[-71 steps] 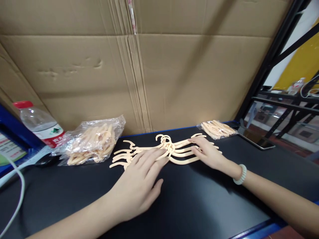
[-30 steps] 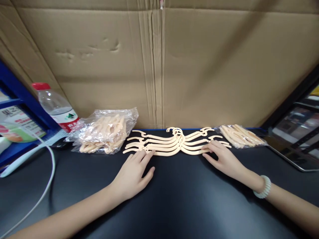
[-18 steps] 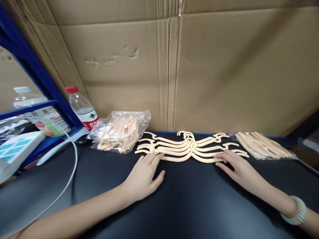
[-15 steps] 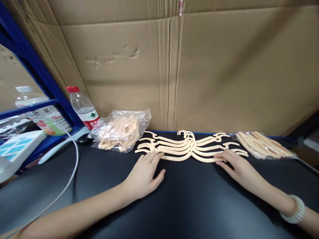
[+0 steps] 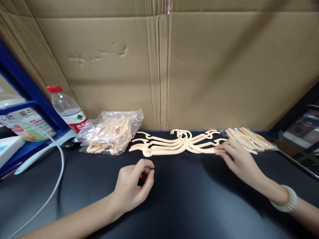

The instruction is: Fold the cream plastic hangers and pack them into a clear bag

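Note:
Several cream folding hangers [image 5: 171,146] lie overlapped in a row on the black table, their hooks bunched in the middle. My right hand [image 5: 235,157] pinches the right arm of the nearest hanger [image 5: 201,150] between thumb and fingers, which hide that arm's end. In front of the hangers' left side, my left hand [image 5: 136,182] is raised off them with fingers curled in and thumb near the index finger; nothing shows in it. Clear bags hold more cream pieces: one bag [image 5: 112,132] to the left, another bag [image 5: 251,138] to the right, just behind my right hand.
A red-capped water bottle [image 5: 67,109] stands at the left by a blue frame [image 5: 40,96]. A white cable [image 5: 59,166] and a pale blue handled object [image 5: 37,154] lie at the left. Cardboard [image 5: 211,66] walls off the back. A dark, glass-like panel [image 5: 301,142] is at the right.
My left hand has let go of the nearest hanger's left end, drawn back toward me and curled its fingers. My right hand remains on the right arm. The view has shifted slightly right.

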`<action>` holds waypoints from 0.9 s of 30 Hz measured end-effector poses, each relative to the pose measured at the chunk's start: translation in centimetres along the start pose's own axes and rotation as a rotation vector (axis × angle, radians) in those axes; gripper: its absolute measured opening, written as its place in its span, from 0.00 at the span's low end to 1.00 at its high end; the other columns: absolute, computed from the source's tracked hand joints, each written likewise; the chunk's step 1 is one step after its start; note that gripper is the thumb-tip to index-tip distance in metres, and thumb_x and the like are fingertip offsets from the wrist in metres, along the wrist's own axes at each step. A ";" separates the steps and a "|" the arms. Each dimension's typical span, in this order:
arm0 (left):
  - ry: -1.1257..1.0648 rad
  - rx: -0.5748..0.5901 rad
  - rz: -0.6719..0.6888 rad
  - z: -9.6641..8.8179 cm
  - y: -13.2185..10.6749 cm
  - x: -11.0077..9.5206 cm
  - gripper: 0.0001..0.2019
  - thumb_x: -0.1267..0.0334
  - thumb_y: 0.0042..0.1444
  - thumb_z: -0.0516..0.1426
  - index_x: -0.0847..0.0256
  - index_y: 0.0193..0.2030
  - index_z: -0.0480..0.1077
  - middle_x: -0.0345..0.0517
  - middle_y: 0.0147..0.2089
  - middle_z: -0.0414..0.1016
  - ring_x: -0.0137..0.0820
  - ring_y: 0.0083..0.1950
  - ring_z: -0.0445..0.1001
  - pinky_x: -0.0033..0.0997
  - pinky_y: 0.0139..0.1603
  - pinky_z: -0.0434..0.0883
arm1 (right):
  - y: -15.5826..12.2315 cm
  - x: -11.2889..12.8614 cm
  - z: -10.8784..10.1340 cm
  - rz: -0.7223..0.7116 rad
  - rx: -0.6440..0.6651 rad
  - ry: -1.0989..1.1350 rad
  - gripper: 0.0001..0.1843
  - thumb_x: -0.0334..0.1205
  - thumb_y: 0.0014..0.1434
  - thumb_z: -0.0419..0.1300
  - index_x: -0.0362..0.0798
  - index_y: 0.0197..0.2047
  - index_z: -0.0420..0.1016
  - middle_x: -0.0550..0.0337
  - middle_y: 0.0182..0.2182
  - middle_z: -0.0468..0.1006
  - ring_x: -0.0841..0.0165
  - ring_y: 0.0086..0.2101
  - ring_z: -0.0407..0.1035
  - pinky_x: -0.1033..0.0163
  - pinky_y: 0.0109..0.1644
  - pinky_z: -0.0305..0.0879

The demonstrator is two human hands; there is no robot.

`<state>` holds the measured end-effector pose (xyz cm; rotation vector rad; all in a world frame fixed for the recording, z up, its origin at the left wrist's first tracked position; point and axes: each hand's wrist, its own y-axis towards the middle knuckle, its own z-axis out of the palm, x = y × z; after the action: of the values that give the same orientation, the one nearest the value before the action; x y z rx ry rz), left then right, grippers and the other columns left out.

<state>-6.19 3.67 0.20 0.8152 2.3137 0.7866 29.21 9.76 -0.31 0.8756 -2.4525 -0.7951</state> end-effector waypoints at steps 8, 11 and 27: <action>-0.540 -0.151 -0.551 0.4 0.7 -0.2 0.16 0.61 0.62 0.56 0.54 0.53 0.55 0.47 0.50 0.66 0.29 0.35 0.77 0.30 0.33 0.76 | 1.0 0.7 -1.9 -0.009 -0.200 -0.109 0.04 0.32 0.65 0.54 0.49 0.38 0.70 0.58 0.31 0.72 0.64 0.33 0.68 0.59 0.37 0.64; -0.639 -0.179 -0.612 0.6 1.0 -0.3 0.27 0.59 0.61 0.57 0.50 0.63 0.50 0.52 0.61 0.57 0.33 0.42 0.77 0.33 0.36 0.79 | 0.8 1.0 -1.7 -0.035 -0.210 -0.111 0.04 0.33 0.65 0.55 0.49 0.38 0.70 0.57 0.31 0.72 0.64 0.32 0.68 0.59 0.37 0.64; -0.513 0.038 -0.414 1.0 0.7 0.1 0.37 0.65 0.60 0.57 0.53 0.72 0.44 0.55 0.58 0.69 0.24 0.33 0.70 0.30 0.42 0.75 | 0.0 3.3 0.1 -0.061 -0.137 -0.219 0.05 0.33 0.65 0.56 0.48 0.41 0.73 0.57 0.32 0.75 0.64 0.32 0.69 0.59 0.36 0.61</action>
<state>-5.38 4.53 -0.01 0.4557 1.9362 0.3047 26.80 7.57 0.18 0.8551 -2.5297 -1.1197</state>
